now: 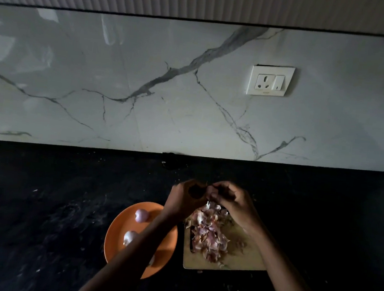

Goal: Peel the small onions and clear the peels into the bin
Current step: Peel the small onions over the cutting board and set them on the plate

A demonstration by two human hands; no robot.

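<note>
A small onion (208, 191) is held between the two hands above the far end of the cutting board; little of it can be seen, as it is mostly hidden by the fingers and dimly lit. The left hand (185, 200) is curled, its fingertips closed on the onion from the left. The right hand (231, 202) is likewise curled, with fingers pinched on the onion from the right, so that the two hands are met at their fingertips. Just below them, a heap of pinkish onion peels (209, 232) is spread over the wooden cutting board (241, 258), with a few scraps lying loose near its right side. To the left of the board, touching or nearly touching its edge, an orange plate (118, 236) is set on the black countertop (42, 202); the left forearm is stretched across it. On the plate, one peeled onion (141, 215) lies towards the far rim and another peeled onion (130, 237) nearer the middle. Behind the counter, a white veined marble backsplash (122, 81) is seen, on which a white socket with switch (270, 80) is mounted.
</note>
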